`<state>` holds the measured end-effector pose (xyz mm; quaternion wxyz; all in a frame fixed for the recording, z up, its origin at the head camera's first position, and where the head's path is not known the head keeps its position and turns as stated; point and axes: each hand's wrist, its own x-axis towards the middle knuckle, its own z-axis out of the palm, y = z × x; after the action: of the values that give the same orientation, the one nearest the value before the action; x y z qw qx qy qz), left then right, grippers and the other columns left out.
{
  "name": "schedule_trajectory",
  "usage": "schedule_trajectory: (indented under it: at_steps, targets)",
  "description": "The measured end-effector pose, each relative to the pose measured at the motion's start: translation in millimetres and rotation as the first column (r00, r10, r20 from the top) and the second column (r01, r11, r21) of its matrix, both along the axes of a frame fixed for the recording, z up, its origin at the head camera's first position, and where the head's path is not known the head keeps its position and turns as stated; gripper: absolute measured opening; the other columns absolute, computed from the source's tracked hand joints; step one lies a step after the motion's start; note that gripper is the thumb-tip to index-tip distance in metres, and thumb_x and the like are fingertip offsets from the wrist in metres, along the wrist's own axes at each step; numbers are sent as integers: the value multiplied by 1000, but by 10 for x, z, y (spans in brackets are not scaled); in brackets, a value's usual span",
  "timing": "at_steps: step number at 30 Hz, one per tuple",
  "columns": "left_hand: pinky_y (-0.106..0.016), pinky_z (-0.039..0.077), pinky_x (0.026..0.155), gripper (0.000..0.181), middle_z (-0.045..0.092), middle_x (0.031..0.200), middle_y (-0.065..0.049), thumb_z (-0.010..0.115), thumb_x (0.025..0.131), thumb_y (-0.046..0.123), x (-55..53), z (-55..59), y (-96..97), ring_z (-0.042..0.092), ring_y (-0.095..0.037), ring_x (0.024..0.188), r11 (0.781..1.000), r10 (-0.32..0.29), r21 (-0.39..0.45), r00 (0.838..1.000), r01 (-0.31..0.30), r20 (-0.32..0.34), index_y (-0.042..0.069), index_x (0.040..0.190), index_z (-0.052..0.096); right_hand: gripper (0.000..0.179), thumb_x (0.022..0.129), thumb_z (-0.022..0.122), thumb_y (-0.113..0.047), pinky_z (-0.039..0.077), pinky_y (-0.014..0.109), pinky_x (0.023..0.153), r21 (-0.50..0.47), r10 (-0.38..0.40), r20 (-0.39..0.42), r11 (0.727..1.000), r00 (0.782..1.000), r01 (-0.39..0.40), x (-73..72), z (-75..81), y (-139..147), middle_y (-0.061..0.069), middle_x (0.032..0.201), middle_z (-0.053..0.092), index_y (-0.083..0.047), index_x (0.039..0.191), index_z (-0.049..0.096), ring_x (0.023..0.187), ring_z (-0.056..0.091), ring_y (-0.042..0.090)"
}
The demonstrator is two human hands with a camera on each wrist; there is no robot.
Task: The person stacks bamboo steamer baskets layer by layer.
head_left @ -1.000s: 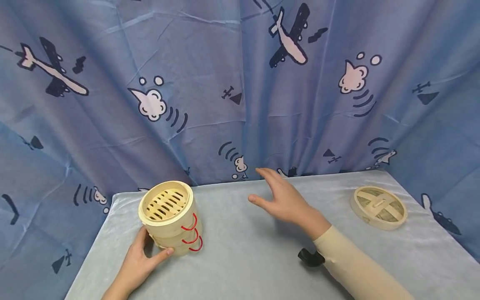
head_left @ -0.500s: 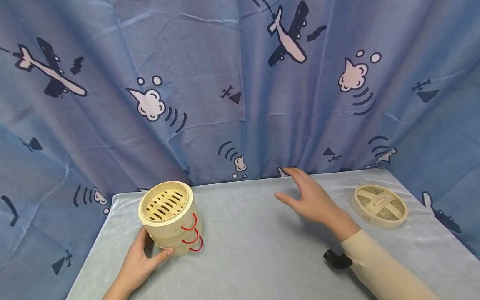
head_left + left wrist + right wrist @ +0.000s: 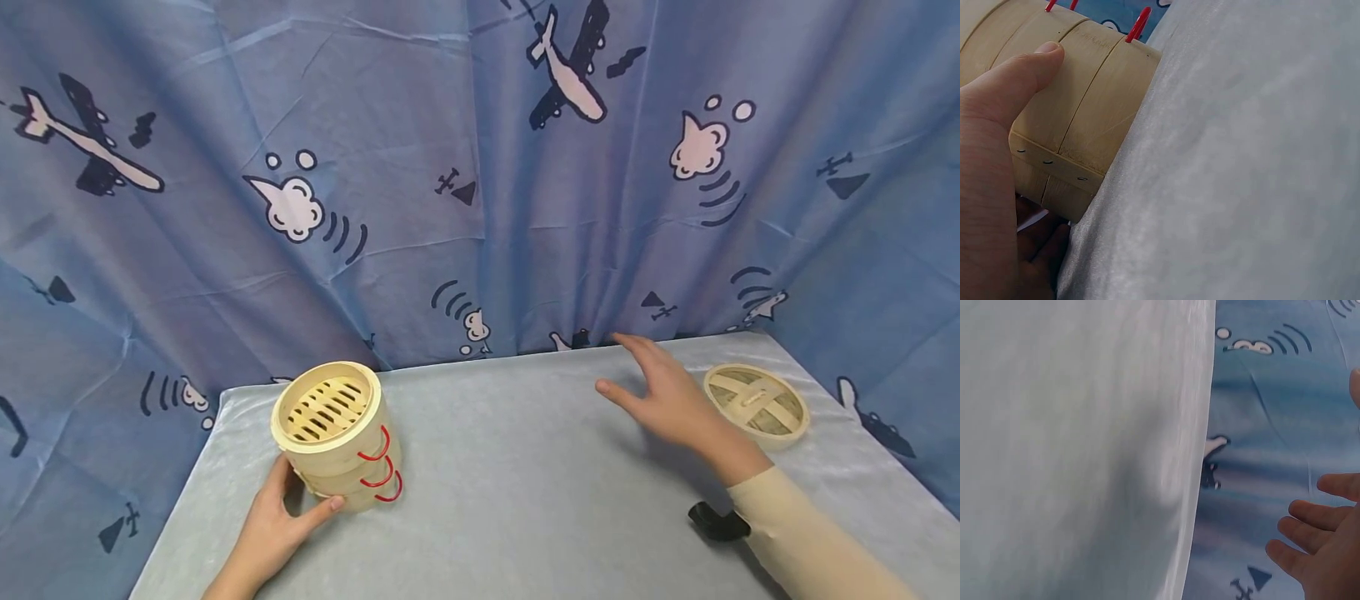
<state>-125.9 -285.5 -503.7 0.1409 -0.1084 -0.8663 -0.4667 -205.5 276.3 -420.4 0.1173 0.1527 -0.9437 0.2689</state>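
A stacked bamboo steamer (image 3: 341, 462) stands upright at the left of the table, its slatted top tier uncovered. Red loops (image 3: 388, 472) stick out along its right side. My left hand (image 3: 276, 518) grips the stack low on its near left side. In the left wrist view the thumb (image 3: 1038, 65) lies across the bamboo wall, while the other fingers are partly hidden behind the steamer. My right hand (image 3: 671, 408) hovers above the table with fingers extended and thumb apart, holding nothing. Just beyond it, to the right, lies the round bamboo lid (image 3: 757, 402) with its crossed strips.
A pale grey cloth (image 3: 517, 500) covers the table. Behind it and at both sides hangs a blue curtain (image 3: 405, 208) printed with airplanes and clouds. A black device (image 3: 718, 522) sits at the right wrist.
My right hand has moved rightward across the table, from near the middle to beside the lid. The left hand keeps its grip on the steamer, which has not moved.
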Motion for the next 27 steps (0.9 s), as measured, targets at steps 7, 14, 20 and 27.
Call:
schedule_trajectory:
  at_steps: [7,14,20,27]
  targets:
    - [-4,30,112,94,58,154,-23,97,80,11,-3,7,0,41,13,138,1000,-8,5,1000,8,-4,8,159,46,84,103,74,-47,36,77,113,-5,-46,-31,999,998,45,62,-5,295,32,161,46,3,162,42,146,41,57]
    - [-3,30,111,94,59,153,-23,97,80,13,7,4,-2,41,12,137,1000,3,-9,1000,-3,5,9,159,46,85,105,72,-47,35,79,110,-7,-111,-4,994,994,111,166,-16,579,36,162,41,4,164,38,145,39,61]
    - [-2,29,110,94,59,152,-23,97,81,15,24,21,-5,41,12,136,1000,17,-24,1000,-17,15,8,159,46,89,105,71,-49,34,82,109,6,-168,22,986,986,168,229,-45,782,39,163,38,6,165,34,146,37,63]
    - [-3,30,110,93,58,153,-22,96,81,13,31,6,3,41,13,136,1000,13,-13,1000,-13,15,7,159,46,94,106,71,-48,31,86,106,-5,-212,37,977,977,212,235,-124,1054,45,161,34,5,169,27,144,33,67]
